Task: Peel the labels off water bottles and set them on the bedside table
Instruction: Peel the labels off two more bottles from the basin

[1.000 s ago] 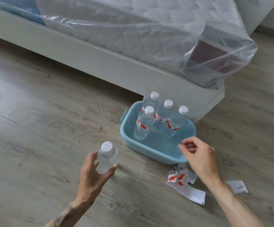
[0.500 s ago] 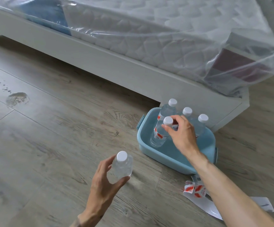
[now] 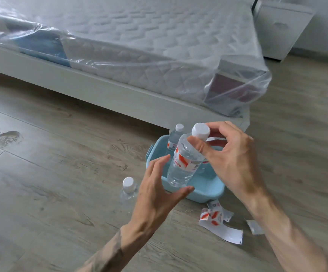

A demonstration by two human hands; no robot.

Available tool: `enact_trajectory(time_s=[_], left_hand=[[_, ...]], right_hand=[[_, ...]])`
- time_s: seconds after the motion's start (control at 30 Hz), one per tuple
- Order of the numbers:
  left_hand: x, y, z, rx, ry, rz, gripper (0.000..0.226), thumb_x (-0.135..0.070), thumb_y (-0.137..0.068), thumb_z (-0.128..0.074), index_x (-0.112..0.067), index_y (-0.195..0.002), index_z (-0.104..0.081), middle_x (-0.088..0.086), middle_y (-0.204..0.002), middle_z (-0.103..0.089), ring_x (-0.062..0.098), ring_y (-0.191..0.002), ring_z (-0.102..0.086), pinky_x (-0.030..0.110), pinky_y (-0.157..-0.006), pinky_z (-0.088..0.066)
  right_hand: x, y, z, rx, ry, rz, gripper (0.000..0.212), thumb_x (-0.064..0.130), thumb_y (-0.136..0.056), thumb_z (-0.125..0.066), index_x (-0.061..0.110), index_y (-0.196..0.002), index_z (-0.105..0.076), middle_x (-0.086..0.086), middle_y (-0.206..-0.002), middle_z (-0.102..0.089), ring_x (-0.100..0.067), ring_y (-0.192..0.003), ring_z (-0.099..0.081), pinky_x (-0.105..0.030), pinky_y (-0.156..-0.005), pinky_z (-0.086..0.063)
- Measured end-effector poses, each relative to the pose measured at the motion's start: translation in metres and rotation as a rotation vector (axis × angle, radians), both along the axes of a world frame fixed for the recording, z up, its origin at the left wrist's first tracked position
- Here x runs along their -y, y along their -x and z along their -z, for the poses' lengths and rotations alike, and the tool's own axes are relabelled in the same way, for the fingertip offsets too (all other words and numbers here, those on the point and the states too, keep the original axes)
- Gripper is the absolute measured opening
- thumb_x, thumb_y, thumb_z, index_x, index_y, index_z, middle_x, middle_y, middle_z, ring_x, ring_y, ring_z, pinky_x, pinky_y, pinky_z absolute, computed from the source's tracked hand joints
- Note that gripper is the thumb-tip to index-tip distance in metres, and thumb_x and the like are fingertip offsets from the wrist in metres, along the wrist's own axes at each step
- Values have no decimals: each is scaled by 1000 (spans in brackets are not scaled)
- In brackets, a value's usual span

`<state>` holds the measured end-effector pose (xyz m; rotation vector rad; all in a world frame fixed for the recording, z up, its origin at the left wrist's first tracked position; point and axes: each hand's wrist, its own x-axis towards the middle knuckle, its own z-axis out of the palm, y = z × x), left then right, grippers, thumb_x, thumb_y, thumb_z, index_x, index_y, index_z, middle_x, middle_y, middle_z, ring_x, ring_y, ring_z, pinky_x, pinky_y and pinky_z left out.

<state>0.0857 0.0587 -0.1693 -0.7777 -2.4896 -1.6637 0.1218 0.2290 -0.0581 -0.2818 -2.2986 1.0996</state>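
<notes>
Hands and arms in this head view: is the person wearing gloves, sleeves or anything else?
No gloves or sleeves show: both hands are bare, and so are the forearms. The left hand has a dark tattoo on its forearm. The right hand shows no rings, watch or markings.

Plastic-wrapped mattress [image 3: 159,46], wet floor stain [image 3: 8,137]

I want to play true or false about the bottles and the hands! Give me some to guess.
1. The right hand holds a bottle near its cap. True.
2. That bottle's label is already off. False: a red and white label is still around it.
3. The left hand is open, right beside the bottle. True.
4. A bare bottle stands on the bed. False: it stands on the floor, left of the blue tub.
5. Peeled labels lie on the floor. True.
</notes>
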Motion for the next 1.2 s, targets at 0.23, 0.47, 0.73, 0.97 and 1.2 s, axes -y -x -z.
enact_trajectory(time_s=[0.23, 0.47, 0.73, 0.97, 1.2], left_hand=[[-21, -28, -13, -19, -99, -18, 68, -57, -69, -86, -22, -125, -67, -16, -114, -71, -3, -106, -67, 6, -88, -48], [-8, -28, -25, -20, -173, 94, 51, -39, -74, -91, -19, -119, -76, -13, -110, -79, 10, -103, -76, 17, -88, -56], [2, -17, -36, 252, -320, 425, 39, -19, -87, -86, -19, -124, -76, -1, -122, -82, 19, -117, -77, 25, -98, -58], [-12, -29, -40, 60, -269, 85, 62, -41, -76, -90, -19, -131, -70, -9, -126, -72, 15, -121, -70, 29, -100, -58], [-21, -28, -48, -67, -256, -110, 47, -28, -71, -95, -19, -109, -70, -10, -107, -72, 14, -99, -71, 27, -86, -60]], right_hand=[[2, -32, -31, -92, -26, 28, 45, 61, -77, -81, 22, -101, -78, 12, -94, -76, -9, -86, -74, -24, -76, -60], [-31, -45, -22, 103, 440, -329, 61, 68, -75, -81, 31, -123, -73, 3, -126, -77, -18, -120, -72, -41, -104, -56], [-30, -49, -14, 260, 524, -610, 71, 28, -80, -91, 18, -144, -60, -5, -134, -74, -26, -128, -70, -47, -108, -55], [1, -43, -15, 118, 265, -183, 78, 51, -57, -98, 33, -126, -68, 16, -118, -78, -6, -110, -75, -34, -96, -62], [32, -38, -6, 39, 221, 22, 75, 53, -60, -98, 34, -122, -60, 14, -114, -73, -1, -102, -71, -18, -87, -59]])
